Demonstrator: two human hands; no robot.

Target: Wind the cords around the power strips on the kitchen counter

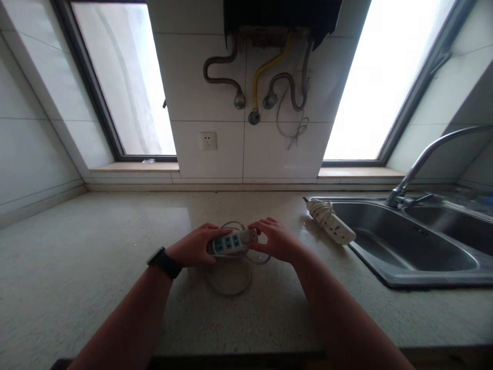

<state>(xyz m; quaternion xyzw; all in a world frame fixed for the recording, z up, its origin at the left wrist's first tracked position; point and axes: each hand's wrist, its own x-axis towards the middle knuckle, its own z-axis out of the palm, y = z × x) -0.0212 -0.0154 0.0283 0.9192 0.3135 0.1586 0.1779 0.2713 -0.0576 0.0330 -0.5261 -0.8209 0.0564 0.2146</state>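
A small white power strip (228, 243) with blue-green sockets is held between my hands, just over the pale countertop. My left hand (196, 245) is closed around its left end, thumb along the near side. At the other end, my right hand (275, 239) pinches the whitish end piece between thumb and fingers; whether that piece is a plug or part of the strip I cannot tell. The strip's thin pale cord (231, 294) lies in loops on the counter below and passes behind the strip. A dark watch (165, 262) is on my left wrist.
A second white power strip (331, 222), its cord wound around one end, lies against the rim of the steel sink (389, 280). A curved faucet (418, 162) rises behind the basins. The tiled wall carries an outlet (208, 141) and hoses (256, 82) below a dark appliance.
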